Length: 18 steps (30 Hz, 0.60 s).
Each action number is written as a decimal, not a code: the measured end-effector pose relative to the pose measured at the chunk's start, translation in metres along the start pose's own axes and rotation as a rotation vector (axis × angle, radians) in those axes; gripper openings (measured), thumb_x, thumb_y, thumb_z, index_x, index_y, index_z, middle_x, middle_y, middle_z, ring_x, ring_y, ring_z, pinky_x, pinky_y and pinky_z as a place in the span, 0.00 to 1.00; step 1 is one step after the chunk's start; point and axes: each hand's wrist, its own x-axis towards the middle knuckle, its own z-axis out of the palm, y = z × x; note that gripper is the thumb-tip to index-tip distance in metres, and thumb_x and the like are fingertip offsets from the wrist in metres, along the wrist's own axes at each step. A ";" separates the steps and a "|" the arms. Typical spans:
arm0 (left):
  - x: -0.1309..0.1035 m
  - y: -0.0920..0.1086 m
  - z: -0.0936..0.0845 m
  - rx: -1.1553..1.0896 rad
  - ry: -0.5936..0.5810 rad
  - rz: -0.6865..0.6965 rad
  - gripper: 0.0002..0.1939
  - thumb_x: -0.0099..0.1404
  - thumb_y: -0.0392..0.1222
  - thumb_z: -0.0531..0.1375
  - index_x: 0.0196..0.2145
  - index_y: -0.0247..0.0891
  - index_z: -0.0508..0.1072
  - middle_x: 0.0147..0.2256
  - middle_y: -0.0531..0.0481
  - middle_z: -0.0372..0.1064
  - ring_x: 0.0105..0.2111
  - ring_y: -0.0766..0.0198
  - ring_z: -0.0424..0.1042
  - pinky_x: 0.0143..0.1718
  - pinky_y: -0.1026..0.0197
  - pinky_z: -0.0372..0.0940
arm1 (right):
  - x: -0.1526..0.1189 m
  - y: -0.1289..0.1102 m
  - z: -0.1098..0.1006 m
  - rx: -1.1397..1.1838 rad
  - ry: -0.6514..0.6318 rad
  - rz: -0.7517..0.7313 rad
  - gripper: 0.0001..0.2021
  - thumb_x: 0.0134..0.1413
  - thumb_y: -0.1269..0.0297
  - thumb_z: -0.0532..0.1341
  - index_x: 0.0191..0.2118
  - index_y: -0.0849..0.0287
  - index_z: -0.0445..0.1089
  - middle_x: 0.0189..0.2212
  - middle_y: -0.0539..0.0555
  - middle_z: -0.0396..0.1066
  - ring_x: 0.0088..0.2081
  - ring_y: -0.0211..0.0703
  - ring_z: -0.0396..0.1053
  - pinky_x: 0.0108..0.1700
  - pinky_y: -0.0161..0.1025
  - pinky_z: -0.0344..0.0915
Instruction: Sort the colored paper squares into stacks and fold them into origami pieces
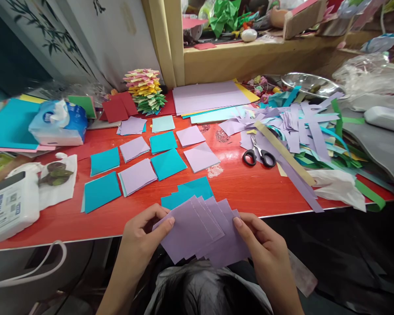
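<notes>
**A:** What is held in the left hand (147, 229)?

**B:** The left edge of a fan of purple sheets (197, 229) is pinched there, with the thumb laid on top and the fingers mostly hidden beneath.

**A:** And in the right hand (262, 240)?

**B:** The opposite edge of the same fan is gripped in like manner. The hands are set apart, and the fan is spanned between them, its sheets overlapped in steps, at the near edge of the worktop (68, 218).

**A:** What is seen just beyond the hands?

**B:** A stepped group of teal sheets (197, 188) is laid on the worktop, partly covered from view by the fan. Farther out, mostly ahead of the left hand, small square stacks are arranged in rows: teal stacks (169, 164), purple stacks (138, 176) and a pale blue stack (163, 124). Behind these, a layered paper model (146, 89) is stood upright.

**A:** What is placed beyond the right hand?

**B:** Black-handled scissors (267, 158) are laid with the blades pointed away. Just beside them, farther right, paper strips (317, 131) are heaped, chiefly purple.

**A:** And far to the left?

**B:** A tissue pack (57, 127) and, nearer, a white device (15, 210) are positioned there.
</notes>
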 end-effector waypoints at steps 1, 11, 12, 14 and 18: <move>0.001 0.000 -0.001 0.009 0.003 0.004 0.12 0.53 0.43 0.60 0.18 0.36 0.63 0.21 0.56 0.59 0.23 0.70 0.56 0.23 0.67 0.52 | 0.000 0.000 0.000 -0.006 0.005 -0.005 0.12 0.54 0.55 0.56 0.35 0.57 0.71 0.23 0.48 0.66 0.27 0.37 0.62 0.27 0.31 0.59; 0.021 -0.004 -0.023 0.170 0.038 0.080 0.11 0.53 0.44 0.59 0.20 0.37 0.63 0.22 0.55 0.60 0.24 0.69 0.59 0.24 0.67 0.55 | 0.008 0.016 -0.030 -0.082 0.538 -0.102 0.11 0.47 0.57 0.62 0.35 0.58 0.72 0.31 0.53 0.73 0.32 0.44 0.69 0.31 0.35 0.65; 0.022 -0.003 -0.022 0.230 0.043 0.082 0.11 0.54 0.44 0.59 0.21 0.37 0.63 0.22 0.56 0.59 0.24 0.69 0.59 0.24 0.67 0.55 | 0.010 0.018 -0.033 -0.062 0.562 -0.099 0.12 0.47 0.56 0.63 0.35 0.59 0.72 0.31 0.54 0.73 0.31 0.44 0.69 0.30 0.36 0.65; 0.024 -0.001 -0.017 0.396 0.061 0.087 0.10 0.56 0.44 0.57 0.21 0.37 0.62 0.22 0.56 0.58 0.23 0.69 0.58 0.23 0.67 0.54 | 0.012 0.021 -0.037 -0.016 0.574 -0.091 0.13 0.46 0.56 0.63 0.35 0.59 0.72 0.29 0.54 0.73 0.30 0.45 0.69 0.29 0.37 0.64; 0.025 0.001 -0.004 0.652 0.099 0.120 0.08 0.58 0.43 0.54 0.24 0.39 0.62 0.24 0.56 0.62 0.24 0.68 0.61 0.24 0.67 0.55 | 0.014 0.024 -0.036 0.043 0.532 -0.078 0.13 0.45 0.56 0.63 0.35 0.59 0.72 0.30 0.55 0.73 0.31 0.46 0.69 0.29 0.38 0.64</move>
